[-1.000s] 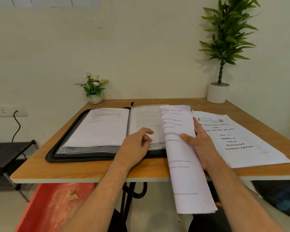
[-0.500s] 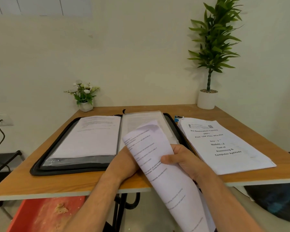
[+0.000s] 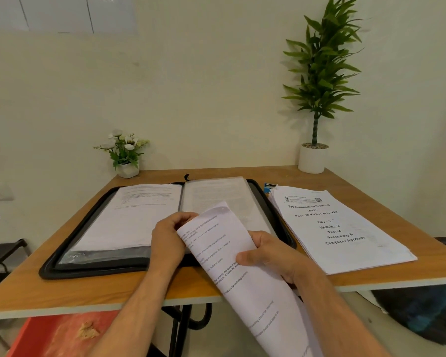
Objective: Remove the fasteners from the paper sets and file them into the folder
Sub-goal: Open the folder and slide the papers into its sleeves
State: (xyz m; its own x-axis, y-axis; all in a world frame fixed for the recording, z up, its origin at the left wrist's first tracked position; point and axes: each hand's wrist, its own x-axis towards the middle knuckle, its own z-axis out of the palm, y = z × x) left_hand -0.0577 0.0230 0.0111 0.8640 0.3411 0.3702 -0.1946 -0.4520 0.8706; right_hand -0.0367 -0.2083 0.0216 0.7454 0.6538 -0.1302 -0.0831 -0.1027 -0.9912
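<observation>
While the fingers of the left hand curl around the upper left edge of the paper set, the right hand grasps its right side, thumb pressed across the printed face. That curled set slants over the near right corner of the open folder and past the table edge. Right of the folder lies a stack of papers. Behind the folder stand a flower pot and a tall plant.
</observation>
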